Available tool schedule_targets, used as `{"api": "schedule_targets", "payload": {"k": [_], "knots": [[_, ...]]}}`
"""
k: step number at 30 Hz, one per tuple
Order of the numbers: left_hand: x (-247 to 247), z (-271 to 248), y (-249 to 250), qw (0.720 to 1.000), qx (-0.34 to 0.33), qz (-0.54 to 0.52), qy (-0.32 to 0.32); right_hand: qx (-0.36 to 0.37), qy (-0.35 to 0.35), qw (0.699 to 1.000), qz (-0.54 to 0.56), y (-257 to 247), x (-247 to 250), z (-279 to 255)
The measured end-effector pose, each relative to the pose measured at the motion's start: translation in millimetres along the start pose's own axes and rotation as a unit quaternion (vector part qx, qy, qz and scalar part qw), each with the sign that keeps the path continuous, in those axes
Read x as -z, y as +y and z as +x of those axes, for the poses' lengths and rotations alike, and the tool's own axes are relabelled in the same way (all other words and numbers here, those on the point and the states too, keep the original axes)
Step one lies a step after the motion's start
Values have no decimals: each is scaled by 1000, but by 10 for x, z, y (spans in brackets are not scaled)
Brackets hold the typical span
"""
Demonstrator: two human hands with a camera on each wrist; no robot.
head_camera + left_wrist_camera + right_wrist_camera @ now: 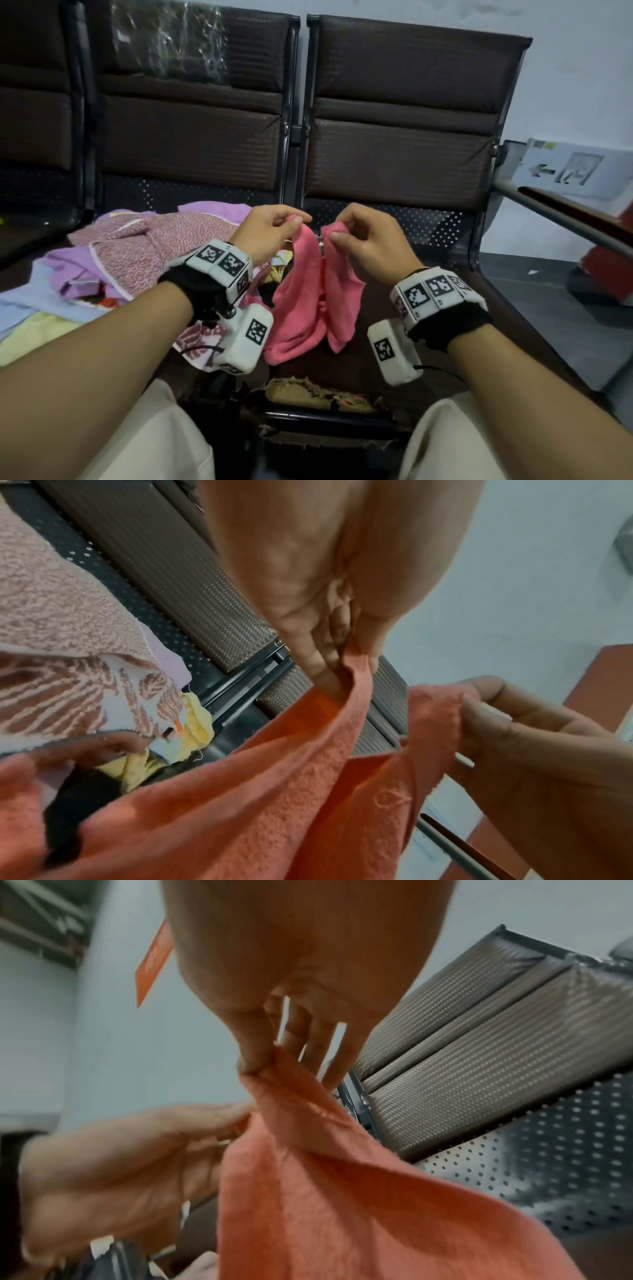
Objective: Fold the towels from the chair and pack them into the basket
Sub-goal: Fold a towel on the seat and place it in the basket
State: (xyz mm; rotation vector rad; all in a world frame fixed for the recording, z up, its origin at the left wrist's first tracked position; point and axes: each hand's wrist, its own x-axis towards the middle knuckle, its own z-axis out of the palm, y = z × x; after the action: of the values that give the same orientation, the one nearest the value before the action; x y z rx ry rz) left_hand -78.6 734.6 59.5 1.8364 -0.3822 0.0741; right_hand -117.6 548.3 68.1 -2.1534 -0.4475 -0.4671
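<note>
A pink towel (308,291) hangs above the brown seat of the right chair (394,212), its lower end drooping onto the seat. My left hand (274,229) pinches one top corner of it between thumb and fingers. My right hand (356,236) pinches the other top corner, a short gap away. In the left wrist view the towel (274,804) looks orange-pink and the left fingers (329,664) clamp its edge. In the right wrist view my right hand's thumb and fingers (253,1058) hold a bunched corner of the towel (342,1204). No basket is in view.
A heap of other towels (144,253), pink-speckled, lilac, light blue and yellow, lies on the left chair seat. A metal armrest (561,219) sticks out at the right. The torn front edge of the seat (318,394) lies between my knees.
</note>
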Motion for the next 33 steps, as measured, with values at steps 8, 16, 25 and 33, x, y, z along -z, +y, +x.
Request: {"api": "schedule_targets", "payload": {"k": [8,16,25,33], "knots": [[-79,-66,34,999,40,-34,-2,-46,-92,994,-36,34,-25,-118],[-66,-97,-27,998,61,-11,-2,-41,-134,990,-2,-39,26,-154],[-212,-149,102,982,109,-145,-59,-79,-12,992,95,95,-91,-80],[-247,-209,192,963,143,-210,-86,-135,37,984,113,214,-129,-62]]}}
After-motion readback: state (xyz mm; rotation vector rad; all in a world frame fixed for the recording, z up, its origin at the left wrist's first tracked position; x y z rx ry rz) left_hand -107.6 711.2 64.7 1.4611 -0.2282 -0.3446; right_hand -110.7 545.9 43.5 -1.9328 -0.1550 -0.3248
